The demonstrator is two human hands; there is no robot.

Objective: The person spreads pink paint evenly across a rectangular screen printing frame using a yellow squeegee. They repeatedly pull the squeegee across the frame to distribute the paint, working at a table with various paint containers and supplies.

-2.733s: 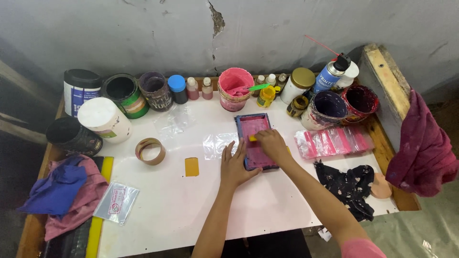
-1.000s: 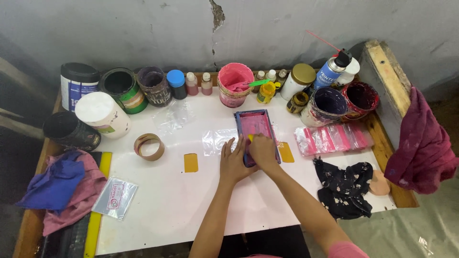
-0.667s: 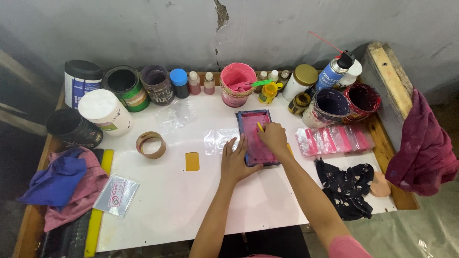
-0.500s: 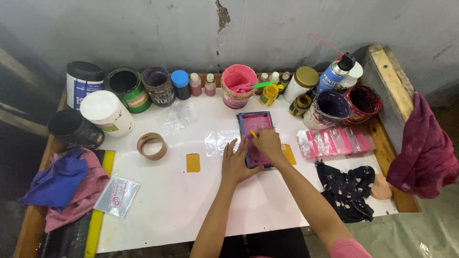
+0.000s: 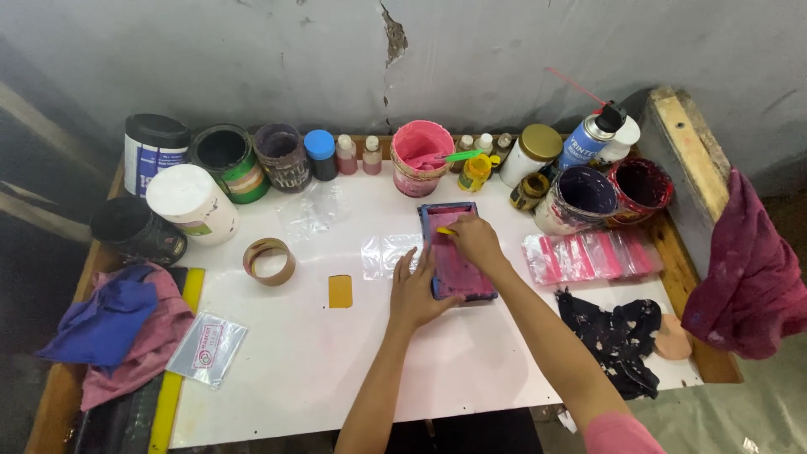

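The frame (image 5: 455, 252), blue-edged and pink with ink, lies on the white table (image 5: 319, 353) just in front of the pink pot (image 5: 418, 156). The left hand (image 5: 415, 290) lies flat and open against its left edge; the right hand (image 5: 477, 241) grips a yellow squeegee (image 5: 446, 231) on it

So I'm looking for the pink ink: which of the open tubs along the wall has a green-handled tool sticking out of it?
The pink tub at the middle of the back row, just behind the blue-framed screen. Its inside is coated pink; the other open tubs look dark, purple or red inside.
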